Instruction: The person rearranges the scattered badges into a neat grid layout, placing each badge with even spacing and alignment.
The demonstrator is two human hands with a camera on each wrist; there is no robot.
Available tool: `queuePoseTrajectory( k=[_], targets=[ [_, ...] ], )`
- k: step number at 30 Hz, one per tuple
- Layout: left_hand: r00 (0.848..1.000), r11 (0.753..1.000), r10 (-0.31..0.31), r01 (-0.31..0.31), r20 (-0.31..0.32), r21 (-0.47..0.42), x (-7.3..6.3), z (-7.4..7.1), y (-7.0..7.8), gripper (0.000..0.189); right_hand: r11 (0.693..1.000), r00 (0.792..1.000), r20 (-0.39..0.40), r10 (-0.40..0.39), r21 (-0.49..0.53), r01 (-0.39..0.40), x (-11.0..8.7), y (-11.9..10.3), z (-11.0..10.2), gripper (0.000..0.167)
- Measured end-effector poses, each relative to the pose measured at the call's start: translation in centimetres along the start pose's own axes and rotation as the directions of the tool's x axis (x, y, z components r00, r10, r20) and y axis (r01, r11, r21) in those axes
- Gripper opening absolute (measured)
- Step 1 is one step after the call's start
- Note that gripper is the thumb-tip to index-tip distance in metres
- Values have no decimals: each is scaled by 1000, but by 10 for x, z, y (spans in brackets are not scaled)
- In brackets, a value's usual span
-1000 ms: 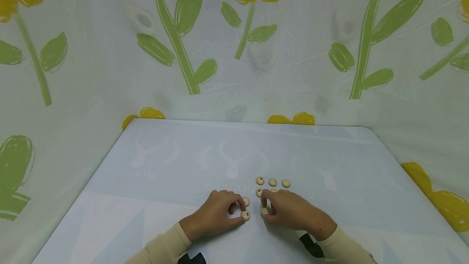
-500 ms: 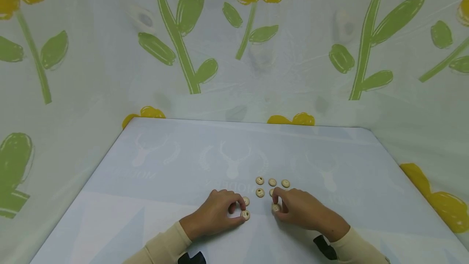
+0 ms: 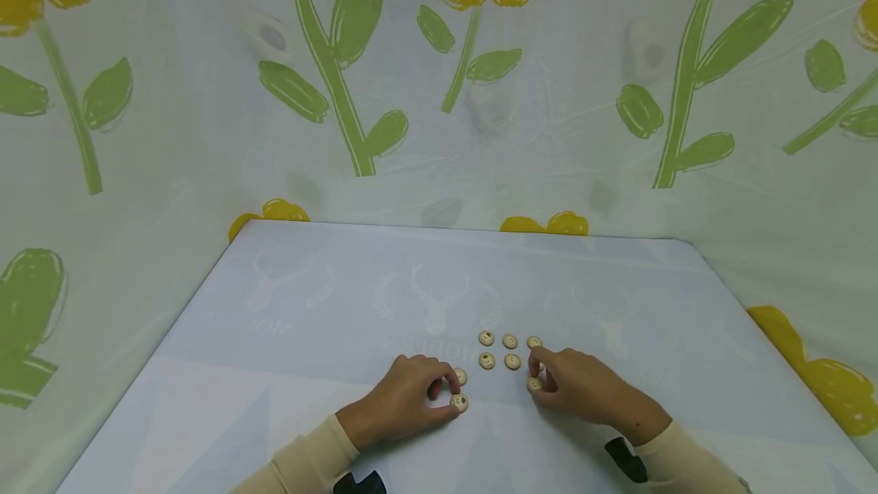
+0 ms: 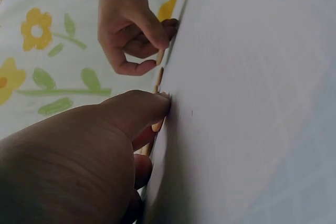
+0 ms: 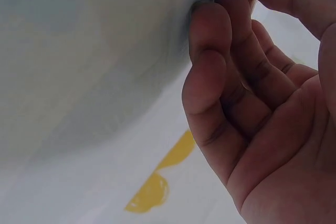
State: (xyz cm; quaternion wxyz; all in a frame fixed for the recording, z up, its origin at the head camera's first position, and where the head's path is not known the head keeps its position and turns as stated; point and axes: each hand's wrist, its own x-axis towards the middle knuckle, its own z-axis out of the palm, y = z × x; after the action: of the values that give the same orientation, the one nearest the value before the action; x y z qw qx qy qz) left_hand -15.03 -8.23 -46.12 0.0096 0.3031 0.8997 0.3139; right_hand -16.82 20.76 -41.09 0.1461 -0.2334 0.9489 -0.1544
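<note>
In the head view my left hand (image 3: 410, 400) pinches a small round wooden disc (image 3: 459, 402) with dark marks, at the table surface. Just behind it lies a second disc (image 3: 461, 376), partly covered by the fingers. My right hand (image 3: 583, 386) holds another disc (image 3: 534, 384) between thumb and index finger. Beyond that hand are two rows of discs, including a back-left one (image 3: 486, 338) and a front-middle one (image 3: 512, 361). The left wrist view shows the right hand's disc (image 4: 160, 56) edge-on. In the right wrist view the right hand (image 5: 262, 87) hides most of its disc.
A pale table (image 3: 329, 265) with faint deer-head prints lies under both hands. Behind it hangs a white cloth (image 3: 549, 136) with yellow flowers and green leaves. Dark straps (image 3: 626, 459) sit at both wrists by the cream sleeves.
My right hand has moved to the right with its disc, uncovering the left and middle discs of the front row. The left hand stays in place with its disc.
</note>
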Motion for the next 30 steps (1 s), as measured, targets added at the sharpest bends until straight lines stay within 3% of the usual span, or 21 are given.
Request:
queuePoseTrajectory(
  k=[14,23,30],
  targets=[
    [1000,1000,0,0,-3,0,0,1,0,15,995,999,17,-49,90,47,-2,13,-1,20],
    [1000,1000,-4,4,-5,6,-2,1,2,15,989,999,39,-37,146,31,-1,18,1,19],
    [1000,1000,-7,7,3,-3,-2,1,3,15,991,999,33,-17,130,13,-2,14,1,23]
  ],
)
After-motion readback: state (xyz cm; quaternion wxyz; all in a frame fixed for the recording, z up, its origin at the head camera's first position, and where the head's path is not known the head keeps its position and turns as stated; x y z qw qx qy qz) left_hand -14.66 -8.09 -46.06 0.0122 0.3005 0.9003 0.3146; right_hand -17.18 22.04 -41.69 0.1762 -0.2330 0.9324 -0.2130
